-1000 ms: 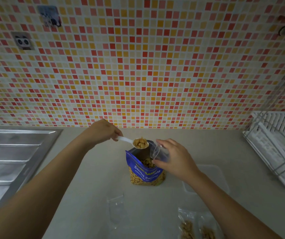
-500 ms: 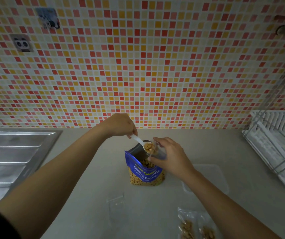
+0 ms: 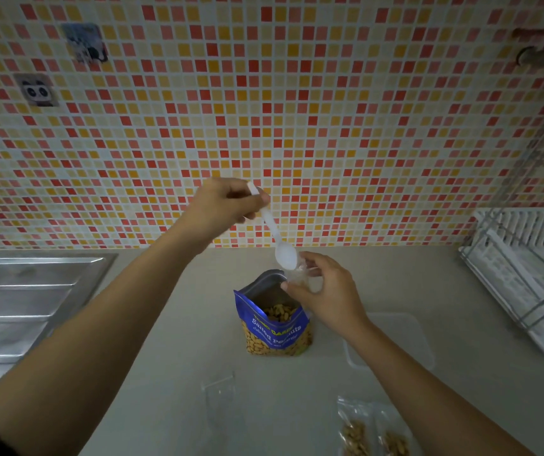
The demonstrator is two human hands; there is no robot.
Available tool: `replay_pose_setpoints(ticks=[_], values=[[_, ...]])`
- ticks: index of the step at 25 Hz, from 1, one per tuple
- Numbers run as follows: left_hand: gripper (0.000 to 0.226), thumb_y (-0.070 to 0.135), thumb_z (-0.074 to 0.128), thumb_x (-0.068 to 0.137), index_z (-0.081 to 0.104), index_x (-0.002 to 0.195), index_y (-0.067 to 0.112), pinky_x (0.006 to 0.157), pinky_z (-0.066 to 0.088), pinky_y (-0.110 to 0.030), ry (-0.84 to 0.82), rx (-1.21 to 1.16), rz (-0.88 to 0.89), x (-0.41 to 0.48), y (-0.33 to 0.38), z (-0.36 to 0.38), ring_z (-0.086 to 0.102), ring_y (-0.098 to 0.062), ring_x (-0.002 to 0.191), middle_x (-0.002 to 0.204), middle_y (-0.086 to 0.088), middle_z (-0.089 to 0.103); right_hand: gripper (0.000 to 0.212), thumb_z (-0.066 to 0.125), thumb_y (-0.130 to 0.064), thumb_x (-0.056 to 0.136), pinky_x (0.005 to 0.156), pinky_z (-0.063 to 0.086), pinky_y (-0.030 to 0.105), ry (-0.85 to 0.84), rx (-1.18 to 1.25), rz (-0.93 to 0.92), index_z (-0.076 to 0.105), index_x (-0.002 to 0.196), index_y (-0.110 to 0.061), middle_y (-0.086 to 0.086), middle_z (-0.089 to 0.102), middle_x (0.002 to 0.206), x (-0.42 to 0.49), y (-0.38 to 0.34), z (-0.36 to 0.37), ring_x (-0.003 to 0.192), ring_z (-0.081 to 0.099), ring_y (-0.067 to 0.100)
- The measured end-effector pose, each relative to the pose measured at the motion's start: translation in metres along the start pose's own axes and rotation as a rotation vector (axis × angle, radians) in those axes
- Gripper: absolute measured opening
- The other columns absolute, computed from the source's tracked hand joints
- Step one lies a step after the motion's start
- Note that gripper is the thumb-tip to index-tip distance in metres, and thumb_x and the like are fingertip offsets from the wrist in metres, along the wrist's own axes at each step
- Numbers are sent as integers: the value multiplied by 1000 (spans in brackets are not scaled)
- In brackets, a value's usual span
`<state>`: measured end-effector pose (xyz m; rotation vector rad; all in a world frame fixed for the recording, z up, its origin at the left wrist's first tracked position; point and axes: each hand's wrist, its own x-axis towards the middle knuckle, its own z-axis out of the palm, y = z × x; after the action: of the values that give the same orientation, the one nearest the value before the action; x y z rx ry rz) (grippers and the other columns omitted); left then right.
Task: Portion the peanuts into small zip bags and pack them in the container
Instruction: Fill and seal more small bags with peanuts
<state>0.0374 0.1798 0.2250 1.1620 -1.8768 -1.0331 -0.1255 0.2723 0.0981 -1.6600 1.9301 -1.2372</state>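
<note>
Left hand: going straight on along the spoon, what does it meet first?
Likely the small zip bag held by the right hand; the spoon tip is at its mouth, though depth is unclear.

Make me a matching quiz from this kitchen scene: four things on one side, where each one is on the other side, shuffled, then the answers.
Things
1. white spoon
2. blue peanut pouch
3. filled zip bags
4. dish rack

Places
A. standing open, middle of the counter
B. far right of the view
C. held in the left hand
D. lying flat, nearest the camera

Pairs: 1-C, 2-A, 3-D, 4-B
</note>
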Motion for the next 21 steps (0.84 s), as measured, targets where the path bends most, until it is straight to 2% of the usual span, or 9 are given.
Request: replay_pose_setpoints(ticks=[2,5,7,8,11,13,16,18,21], values=[[12,23,63,87,70,88,14,66,54,-17,111,-129,-44,0,-5,-15,62,-10,69,79,-3,66,60,75,-46,70,80,50,25,-2,1,13,54,123,-26,-11,60,112,0,0,-2,96,56,5],[13,20,60,89,66,91,9,71,55,-25,225,-285,-191,-2,-30,-24,64,-18,77,81,-5,66,62,74,-47,70,81,50,25,-1,3,24,52,124,-26,-13,58,111,-2,2,-6,97,55,6],[12,19,59,90,64,94,10,73,56,-27,180,-152,-222,-10,-53,-6,66,-19,79,84,-6,67,61,74,-46,71,80,50,25,16,13,36,53,125,-26,-12,59,110,-3,4,-8,96,55,5],[10,19,58,90,64,93,11,73,56,-26,112,-24,-177,-17,-65,8,67,-17,77,82,-5,68,61,74,-46,71,80,50,24,25,18,42,53,124,-25,-12,59,110,-3,5,-9,96,56,5],[13,21,53,92,64,95,14,60,49,-17,-60,437,87,-33,-89,52,62,-10,64,78,-1,68,61,74,-45,71,78,49,22,34,23,43,53,125,-25,-14,57,108,-2,4,-11,94,56,4],[19,21,49,94,64,102,13,62,47,-20,-140,645,162,-32,-100,74,62,-14,71,87,-6,70,60,74,-44,72,75,47,16,36,33,38,53,125,-25,-15,55,106,-1,2,-12,93,55,2],[23,16,45,93,61,109,12,64,41,-24,-289,906,150,-29,-104,98,60,-20,80,96,-9,68,59,74,-42,72,70,41,8,38,43,36,53,124,-26,-15,55,105,-2,1,-14,91,57,3],[24,14,45,91,62,108,12,64,44,-26,-305,940,115,-27,-107,106,63,-23,82,94,-8,68,59,75,-42,72,70,39,7,49,47,37,54,124,-25,-15,56,105,-2,1,-16,90,57,4],[22,14,46,90,64,104,11,64,48,-24,-194,710,-96,-20,-105,103,59,-18,75,94,-7,67,59,75,-41,72,69,39,8,53,54,30,54,124,-25,-13,57,106,-4,2,-18,91,56,4]])
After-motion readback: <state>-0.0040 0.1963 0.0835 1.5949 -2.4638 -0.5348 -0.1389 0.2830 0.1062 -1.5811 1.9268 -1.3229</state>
